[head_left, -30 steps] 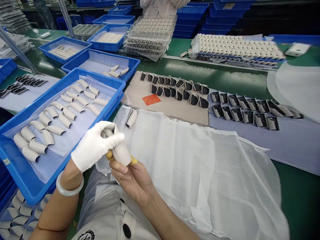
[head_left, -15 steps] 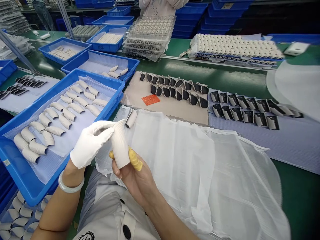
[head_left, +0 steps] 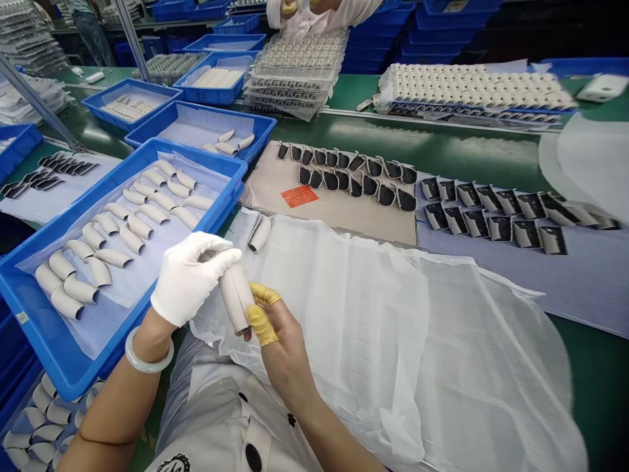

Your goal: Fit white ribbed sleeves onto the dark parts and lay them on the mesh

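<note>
My left hand (head_left: 194,278), in a white glove, pinches the upper end of a curved, ribbed cream-coloured cover (head_left: 236,298). Yellow finger cots are on my right hand (head_left: 278,331), which grips the lower end of the same cover between thumb and fingers. A thin seam line runs along the side turned towards me. Just beyond the hands, another such piece with a dark inside (head_left: 259,234) lies on the white translucent sheet (head_left: 344,314). To the left stands a blue tray (head_left: 234,177) with several similar curved covers (head_left: 132,239) on a pale liner.
Rows of dark-lined pieces (head_left: 356,177) lie on a beige board with a red card (head_left: 299,196). More dark pieces (head_left: 501,226) sit to the right. Behind are stacked clear trays (head_left: 295,72) and a white block of parts (head_left: 472,88). A co-worker's sleeves (head_left: 361,10) show at the back.
The cover has been turned so its seam now faces me. My left hand has closed further over its top, and my right thumb and fingers have shifted to its right side.
</note>
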A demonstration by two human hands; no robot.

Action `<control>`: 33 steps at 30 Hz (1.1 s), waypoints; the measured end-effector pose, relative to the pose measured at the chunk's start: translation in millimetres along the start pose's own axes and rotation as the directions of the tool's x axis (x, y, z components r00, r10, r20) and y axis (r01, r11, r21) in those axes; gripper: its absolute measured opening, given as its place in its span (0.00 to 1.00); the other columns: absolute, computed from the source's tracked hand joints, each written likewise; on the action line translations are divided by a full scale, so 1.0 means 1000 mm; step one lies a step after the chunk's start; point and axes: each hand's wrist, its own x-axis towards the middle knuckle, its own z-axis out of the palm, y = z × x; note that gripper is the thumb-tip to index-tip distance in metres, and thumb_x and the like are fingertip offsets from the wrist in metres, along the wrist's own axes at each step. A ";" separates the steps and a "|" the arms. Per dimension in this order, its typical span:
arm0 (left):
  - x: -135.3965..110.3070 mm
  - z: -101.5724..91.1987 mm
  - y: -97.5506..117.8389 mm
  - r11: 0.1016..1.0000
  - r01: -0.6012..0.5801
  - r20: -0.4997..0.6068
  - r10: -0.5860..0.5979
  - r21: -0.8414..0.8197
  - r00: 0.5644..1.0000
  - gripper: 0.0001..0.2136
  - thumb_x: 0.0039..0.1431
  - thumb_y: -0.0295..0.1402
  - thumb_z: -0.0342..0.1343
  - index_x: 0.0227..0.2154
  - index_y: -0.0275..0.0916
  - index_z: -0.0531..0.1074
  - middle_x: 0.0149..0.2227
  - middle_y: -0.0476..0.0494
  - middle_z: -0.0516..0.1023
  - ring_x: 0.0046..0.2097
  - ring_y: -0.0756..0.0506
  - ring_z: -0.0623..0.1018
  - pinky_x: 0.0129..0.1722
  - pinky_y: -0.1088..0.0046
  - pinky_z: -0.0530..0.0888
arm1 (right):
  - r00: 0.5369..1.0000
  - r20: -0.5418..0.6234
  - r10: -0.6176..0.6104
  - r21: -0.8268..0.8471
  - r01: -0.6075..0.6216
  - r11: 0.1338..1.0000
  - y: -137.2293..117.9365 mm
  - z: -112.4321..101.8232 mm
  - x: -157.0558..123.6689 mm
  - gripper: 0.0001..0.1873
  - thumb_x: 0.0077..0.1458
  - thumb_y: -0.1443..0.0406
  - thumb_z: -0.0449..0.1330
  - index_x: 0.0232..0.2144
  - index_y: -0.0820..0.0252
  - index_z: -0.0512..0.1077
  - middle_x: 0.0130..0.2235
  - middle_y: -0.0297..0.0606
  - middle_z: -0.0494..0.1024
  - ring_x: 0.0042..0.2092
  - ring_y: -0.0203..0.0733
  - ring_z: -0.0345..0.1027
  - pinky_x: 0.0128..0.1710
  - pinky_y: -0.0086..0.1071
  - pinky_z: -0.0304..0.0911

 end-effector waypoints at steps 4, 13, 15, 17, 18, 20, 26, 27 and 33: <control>0.009 0.010 -0.010 0.962 0.248 0.070 -0.241 -0.115 0.968 0.12 0.48 0.42 0.61 0.22 0.37 0.71 0.18 0.53 0.68 0.20 0.53 0.65 0.21 0.77 0.64 | 0.997 -0.030 -0.076 0.071 0.078 0.994 -0.002 -0.006 -0.004 0.17 0.61 0.50 0.50 0.42 0.56 0.64 0.23 0.29 0.71 0.22 0.37 0.67 0.24 0.33 0.63; 0.011 0.023 -0.028 0.845 0.485 0.230 -0.437 -0.225 0.869 0.14 0.48 0.40 0.61 0.19 0.36 0.66 0.10 0.57 0.59 0.14 0.57 0.57 0.13 0.82 0.53 | 0.993 -0.080 -0.088 0.009 0.089 0.996 -0.013 -0.006 -0.002 0.14 0.59 0.53 0.55 0.31 0.57 0.63 0.21 0.27 0.70 0.21 0.33 0.67 0.22 0.27 0.63; 0.012 0.024 -0.030 0.849 0.479 0.227 -0.433 -0.221 0.872 0.14 0.47 0.39 0.62 0.19 0.37 0.65 0.10 0.57 0.59 0.14 0.57 0.57 0.13 0.82 0.53 | 0.992 -0.108 -0.060 -0.008 0.059 0.998 -0.014 -0.006 0.000 0.16 0.57 0.52 0.56 0.29 0.57 0.62 0.21 0.26 0.69 0.21 0.32 0.67 0.22 0.26 0.62; 0.014 0.026 -0.031 0.850 0.480 0.220 -0.436 -0.218 0.872 0.14 0.46 0.39 0.62 0.19 0.37 0.65 0.10 0.57 0.59 0.14 0.57 0.57 0.13 0.82 0.53 | 0.992 -0.124 -0.026 -0.020 0.023 1.000 -0.014 -0.006 0.002 0.17 0.55 0.52 0.58 0.28 0.57 0.62 0.22 0.26 0.69 0.21 0.31 0.67 0.22 0.26 0.62; 0.015 0.027 -0.031 0.851 0.479 0.212 -0.438 -0.216 0.874 0.14 0.45 0.39 0.62 0.19 0.37 0.65 0.10 0.57 0.59 0.14 0.57 0.57 0.13 0.82 0.53 | 0.992 -0.128 -0.011 -0.029 0.008 1.000 -0.015 -0.006 0.003 0.17 0.53 0.52 0.59 0.28 0.57 0.61 0.23 0.26 0.69 0.21 0.31 0.67 0.22 0.26 0.62; 0.016 0.028 -0.033 0.855 0.473 0.184 -0.441 -0.213 0.879 0.14 0.44 0.40 0.63 0.19 0.37 0.65 0.11 0.57 0.59 0.14 0.57 0.58 0.13 0.82 0.54 | 0.991 -0.132 0.007 -0.059 -0.015 0.998 -0.015 -0.007 0.004 0.16 0.52 0.53 0.60 0.29 0.57 0.62 0.25 0.27 0.70 0.21 0.32 0.68 0.22 0.26 0.62; 0.016 0.029 -0.042 0.881 0.430 0.090 -0.420 -0.199 0.903 0.13 0.44 0.41 0.62 0.20 0.38 0.66 0.12 0.57 0.60 0.15 0.56 0.59 0.14 0.81 0.56 | 0.986 -0.152 -0.062 -0.268 0.019 0.963 -0.013 -0.010 0.005 0.10 0.54 0.58 0.57 0.32 0.57 0.64 0.26 0.31 0.72 0.24 0.35 0.70 0.22 0.28 0.65; 0.015 0.029 -0.043 0.885 0.423 0.080 -0.416 -0.193 0.906 0.13 0.44 0.41 0.61 0.20 0.38 0.66 0.12 0.58 0.60 0.15 0.56 0.59 0.14 0.80 0.56 | 0.984 -0.154 -0.086 -0.306 0.035 0.951 -0.011 -0.010 0.005 0.09 0.54 0.58 0.56 0.31 0.57 0.64 0.26 0.32 0.72 0.24 0.36 0.70 0.22 0.29 0.65; 0.015 0.027 -0.046 0.921 0.372 0.019 -0.373 -0.116 0.928 0.12 0.46 0.41 0.59 0.20 0.38 0.66 0.12 0.58 0.59 0.15 0.55 0.59 0.14 0.78 0.56 | 0.970 -0.157 -0.185 -0.419 0.105 0.902 0.002 -0.011 0.007 0.02 0.54 0.65 0.54 0.31 0.57 0.64 0.27 0.32 0.73 0.25 0.36 0.71 0.24 0.30 0.67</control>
